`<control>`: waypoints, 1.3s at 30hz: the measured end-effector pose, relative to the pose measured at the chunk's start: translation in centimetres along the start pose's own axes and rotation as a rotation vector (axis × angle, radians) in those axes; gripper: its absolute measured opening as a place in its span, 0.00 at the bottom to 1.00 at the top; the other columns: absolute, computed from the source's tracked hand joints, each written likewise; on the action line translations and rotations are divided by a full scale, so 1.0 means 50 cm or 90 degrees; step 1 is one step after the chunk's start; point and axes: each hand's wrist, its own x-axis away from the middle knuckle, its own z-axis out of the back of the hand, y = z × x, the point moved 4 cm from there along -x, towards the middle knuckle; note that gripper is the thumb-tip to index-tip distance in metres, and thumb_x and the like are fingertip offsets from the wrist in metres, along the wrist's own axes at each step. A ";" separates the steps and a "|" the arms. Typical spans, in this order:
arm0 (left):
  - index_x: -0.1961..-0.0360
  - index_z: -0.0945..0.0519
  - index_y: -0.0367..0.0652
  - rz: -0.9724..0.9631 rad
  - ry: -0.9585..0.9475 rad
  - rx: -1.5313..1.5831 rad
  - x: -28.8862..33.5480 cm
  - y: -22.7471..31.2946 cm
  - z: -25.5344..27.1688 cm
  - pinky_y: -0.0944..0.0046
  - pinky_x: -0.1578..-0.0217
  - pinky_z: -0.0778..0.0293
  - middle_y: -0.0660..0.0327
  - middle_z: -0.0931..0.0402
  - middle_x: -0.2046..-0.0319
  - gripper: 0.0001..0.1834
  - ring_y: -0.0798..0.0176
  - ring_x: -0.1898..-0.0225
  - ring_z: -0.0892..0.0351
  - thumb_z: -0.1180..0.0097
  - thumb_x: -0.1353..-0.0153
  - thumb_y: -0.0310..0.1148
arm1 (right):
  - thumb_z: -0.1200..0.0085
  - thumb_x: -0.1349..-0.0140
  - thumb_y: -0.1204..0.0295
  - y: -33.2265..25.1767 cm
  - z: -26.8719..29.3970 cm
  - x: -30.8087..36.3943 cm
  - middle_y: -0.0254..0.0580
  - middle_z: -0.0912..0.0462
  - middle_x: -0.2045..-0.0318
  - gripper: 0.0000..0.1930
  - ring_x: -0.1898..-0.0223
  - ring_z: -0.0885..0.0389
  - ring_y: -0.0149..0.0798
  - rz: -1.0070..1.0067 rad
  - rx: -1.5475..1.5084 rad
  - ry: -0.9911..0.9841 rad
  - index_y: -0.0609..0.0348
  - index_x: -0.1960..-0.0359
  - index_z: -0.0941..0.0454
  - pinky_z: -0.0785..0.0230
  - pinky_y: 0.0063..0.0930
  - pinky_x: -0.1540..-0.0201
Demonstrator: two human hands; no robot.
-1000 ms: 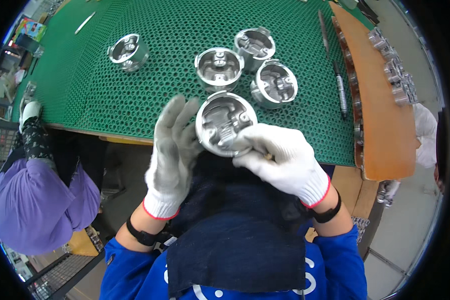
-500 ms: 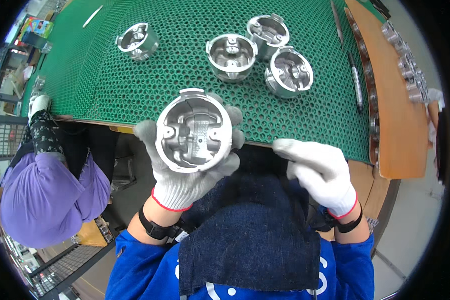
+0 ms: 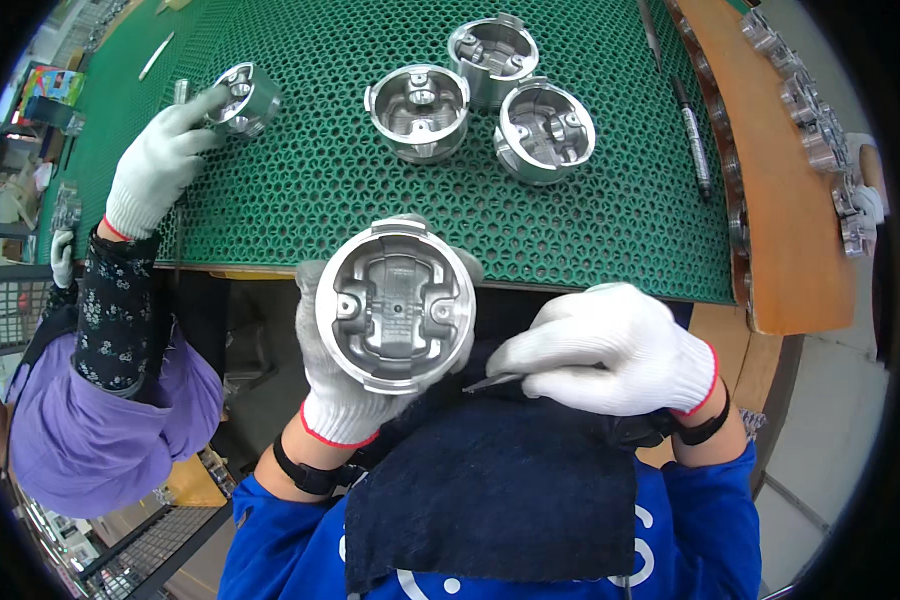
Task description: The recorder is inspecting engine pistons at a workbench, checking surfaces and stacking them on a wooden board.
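My left hand [image 3: 342,385], in a white knit glove, is closed around a silver metal piston [image 3: 397,352]. The piston's hollow underside faces up, showing its two pin bosses. Just right of it, my gloved right hand [image 3: 615,350] pinches a thin, pointed metal tool [image 3: 492,382]; only its tip shows, and the rest is hidden in the fingers. That tip lies close to the piston's lower right rim, and I cannot tell whether they touch.
Beyond my hands, three pistons [image 3: 422,140] stand hollow side up on a green perforated mat [image 3: 320,190]. A co-worker's gloved hand [image 3: 160,165] touches another piston [image 3: 250,102] at left. A marker [image 3: 692,140] lies by a wooden board [image 3: 770,200] with several pistons beyond it.
The held piston has shifted slightly down and turned. My right hand has moved down and left toward it, and the tool tip now shows. The co-worker's hand has reached the left piston.
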 end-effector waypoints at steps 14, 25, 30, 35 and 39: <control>0.39 0.39 0.38 -0.130 0.059 -0.393 -0.011 0.031 0.005 0.52 0.47 0.25 0.45 0.31 0.46 0.46 0.51 0.45 0.27 0.50 0.44 0.67 | 0.46 0.43 0.76 -0.014 -0.004 -0.004 0.42 0.16 0.67 0.14 0.69 0.17 0.34 -0.030 -0.249 0.044 0.60 0.53 0.21 0.25 0.26 0.67; 0.35 0.40 0.47 0.069 -0.084 0.035 0.012 0.007 -0.025 0.73 0.87 0.26 0.35 0.36 0.45 0.31 0.54 0.73 0.22 0.50 0.35 0.48 | 0.41 0.47 0.71 -0.022 0.012 0.012 0.38 0.18 0.73 0.14 0.78 0.20 0.38 -0.012 0.177 0.207 0.51 0.56 0.19 0.27 0.28 0.75; 0.34 0.40 0.46 0.019 -0.045 -0.004 0.004 0.002 -0.018 0.74 0.86 0.24 0.33 0.37 0.44 0.32 0.53 0.72 0.19 0.52 0.34 0.49 | 0.42 0.46 0.68 -0.022 -0.001 0.002 0.34 0.22 0.79 0.12 0.77 0.20 0.40 -0.073 0.373 0.174 0.42 0.58 0.19 0.27 0.30 0.75; 0.35 0.42 0.40 -0.078 0.064 -0.148 0.010 0.008 0.010 0.57 0.74 0.18 0.30 0.33 0.49 0.40 0.43 0.65 0.20 0.57 0.37 0.61 | 0.42 0.46 0.68 -0.027 0.027 0.010 0.34 0.26 0.82 0.13 0.81 0.23 0.41 0.031 0.154 0.120 0.42 0.57 0.20 0.30 0.31 0.79; 0.37 0.42 0.34 -0.121 0.109 -0.385 -0.006 -0.003 0.013 0.60 0.60 0.21 0.33 0.28 0.54 0.44 0.51 0.57 0.22 0.60 0.38 0.64 | 0.43 0.47 0.69 -0.042 0.047 0.008 0.35 0.30 0.85 0.12 0.84 0.26 0.41 0.005 0.441 0.143 0.46 0.59 0.21 0.33 0.34 0.82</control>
